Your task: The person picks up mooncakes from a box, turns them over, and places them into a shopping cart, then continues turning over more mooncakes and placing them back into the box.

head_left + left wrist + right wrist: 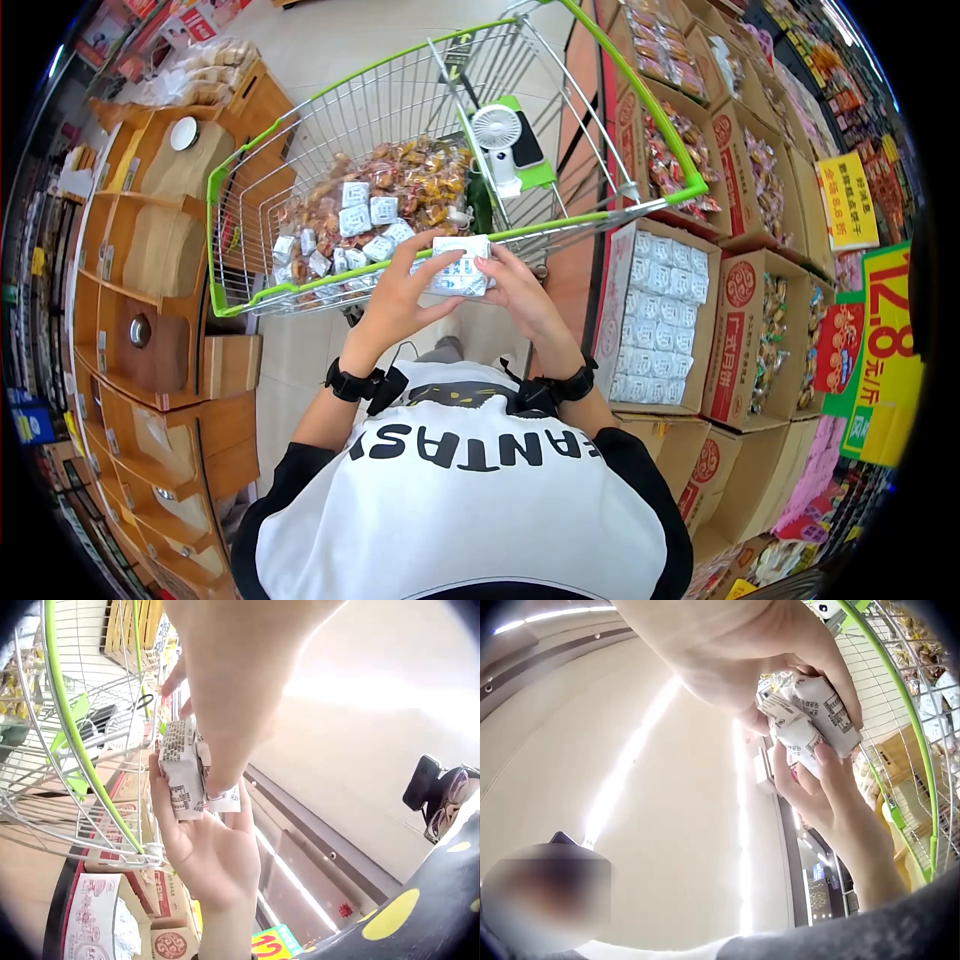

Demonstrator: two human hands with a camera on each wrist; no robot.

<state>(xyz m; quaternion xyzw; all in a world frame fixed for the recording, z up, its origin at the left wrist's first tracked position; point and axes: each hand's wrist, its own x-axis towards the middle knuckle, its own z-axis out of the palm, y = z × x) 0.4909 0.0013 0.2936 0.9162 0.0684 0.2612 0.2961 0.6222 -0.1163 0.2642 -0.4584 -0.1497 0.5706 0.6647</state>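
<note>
Small white paper-wrapped packets (460, 278) with dark print are held together between my two hands, just outside the cart's near green rail. My left hand (398, 302) grips them from the left, fingers bent over the top. From the other side my right hand (527, 298) grips them, its fingertips on the wrapping. The left wrist view shows a packet (181, 776) standing above my right palm, fingers around it. In the right wrist view two packets (829, 716) lie side by side between the fingers of both hands. Part of the wrapping is hidden behind the fingers.
The wire cart (330, 110) holds bagged brown snacks (415, 175) and several similar white packets (355, 220). A small white fan (497, 128) sits on its green seat flap. Right stands a carton of white packets (660, 310); wooden bins (150, 250) line the left.
</note>
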